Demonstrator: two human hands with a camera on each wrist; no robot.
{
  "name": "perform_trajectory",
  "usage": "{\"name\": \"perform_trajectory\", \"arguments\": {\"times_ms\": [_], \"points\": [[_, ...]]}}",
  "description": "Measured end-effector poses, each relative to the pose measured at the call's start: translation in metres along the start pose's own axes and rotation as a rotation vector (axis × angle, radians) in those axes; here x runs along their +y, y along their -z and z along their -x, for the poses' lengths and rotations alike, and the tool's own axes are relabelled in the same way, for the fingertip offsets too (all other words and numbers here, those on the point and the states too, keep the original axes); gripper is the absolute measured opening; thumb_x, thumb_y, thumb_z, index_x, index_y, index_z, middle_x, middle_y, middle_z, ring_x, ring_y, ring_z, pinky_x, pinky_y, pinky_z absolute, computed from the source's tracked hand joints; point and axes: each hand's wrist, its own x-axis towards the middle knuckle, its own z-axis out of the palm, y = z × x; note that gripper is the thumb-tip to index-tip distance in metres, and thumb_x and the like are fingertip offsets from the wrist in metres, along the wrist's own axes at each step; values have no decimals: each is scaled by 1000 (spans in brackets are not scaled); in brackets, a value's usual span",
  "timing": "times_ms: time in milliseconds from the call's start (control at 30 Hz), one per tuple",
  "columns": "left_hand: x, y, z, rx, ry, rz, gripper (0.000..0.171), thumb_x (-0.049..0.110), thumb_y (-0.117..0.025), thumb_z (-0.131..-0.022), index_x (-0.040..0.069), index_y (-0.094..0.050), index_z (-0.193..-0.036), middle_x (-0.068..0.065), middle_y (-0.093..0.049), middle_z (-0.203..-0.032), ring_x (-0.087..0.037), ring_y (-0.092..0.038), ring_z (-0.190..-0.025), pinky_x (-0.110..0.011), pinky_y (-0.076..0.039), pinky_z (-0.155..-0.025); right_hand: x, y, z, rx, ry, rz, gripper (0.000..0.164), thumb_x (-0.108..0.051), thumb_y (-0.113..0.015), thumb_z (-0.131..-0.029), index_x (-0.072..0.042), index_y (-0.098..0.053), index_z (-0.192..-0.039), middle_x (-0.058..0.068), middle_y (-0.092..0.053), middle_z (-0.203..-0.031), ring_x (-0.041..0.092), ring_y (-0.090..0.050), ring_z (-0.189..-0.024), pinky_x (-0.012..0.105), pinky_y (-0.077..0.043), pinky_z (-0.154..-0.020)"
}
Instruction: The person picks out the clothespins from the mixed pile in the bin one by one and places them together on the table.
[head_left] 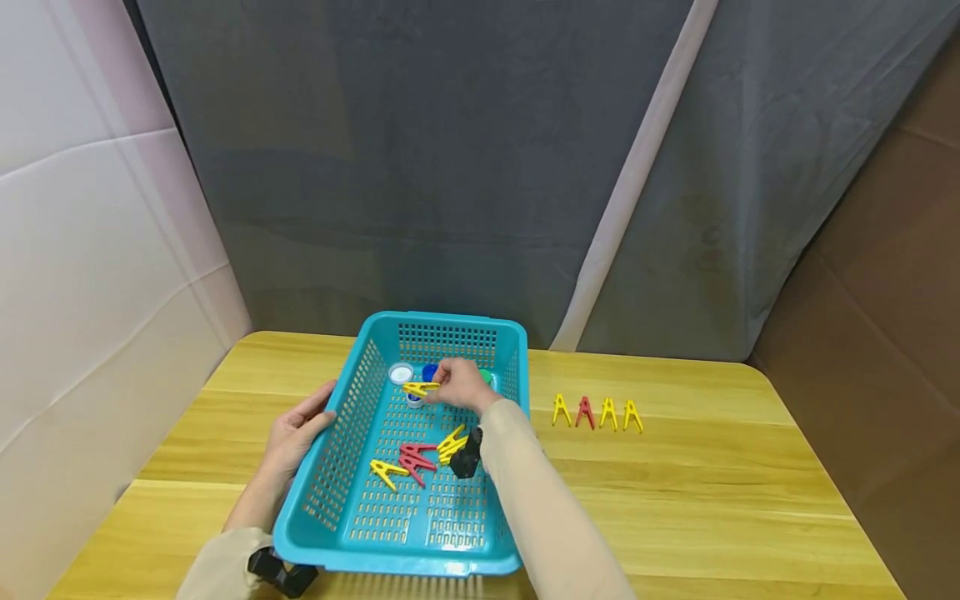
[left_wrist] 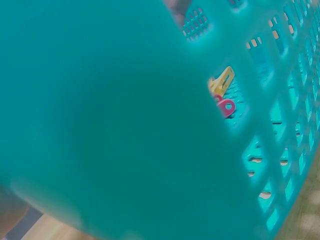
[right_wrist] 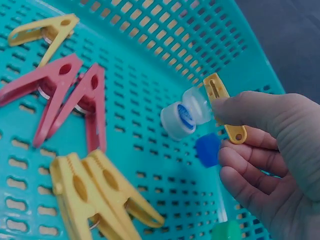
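Note:
My right hand [head_left: 461, 385] pinches a yellow clothespin [right_wrist: 227, 112] between thumb and fingers, inside the turquoise plastic basket [head_left: 401, 566] and above its far half. Below the pinched clothespin is a small white bottle cap [right_wrist: 176, 122]; a white or clear cap [head_left: 401, 373], a blue cap [right_wrist: 207, 150] and a green cap [right_wrist: 227, 231] lie close by. My left hand [head_left: 288, 442] holds the basket's left side, thumb over the rim. Nearer in the basket lie two red clothespins [head_left: 417, 452], a yellow clothespin [head_left: 387, 472] and a yellow pair [right_wrist: 95, 195].
On the wooden table [head_left: 697, 508], right of the basket, three yellow clothespins and a red clothespin [head_left: 585, 412] stand in a row. A grey curtain [head_left: 450, 167] hangs behind the table. A white panel [head_left: 97, 208] borders the left side and a brown panel [head_left: 892, 292] the right.

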Motion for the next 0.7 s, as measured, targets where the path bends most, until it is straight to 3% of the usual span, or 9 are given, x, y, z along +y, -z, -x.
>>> {"name": "perform_trajectory", "arguments": {"times_ms": [233,700], "points": [[0,0,0,3,2,26,54,2,-57,-91,-6,-34,-139,26,-61,-101,7,-57,-93,-15,-50,-75,-5,7,-1,29,91,44,22,-12,-79,-73,-1,-63,-83,-2,-55,-69,8,-48,-62,19,-42,-56],[-3,-1,0,0,-28,85,50,1,-58,-91,-5,-39,-136,23,-63,-102,5,-59,-93,-15,-50,-74,-16,28,10,116,126,75,27,-21,-79,-77,-4,-61,-87,1,-58,-76,11,-53,-67,20,-44,-59]]}}
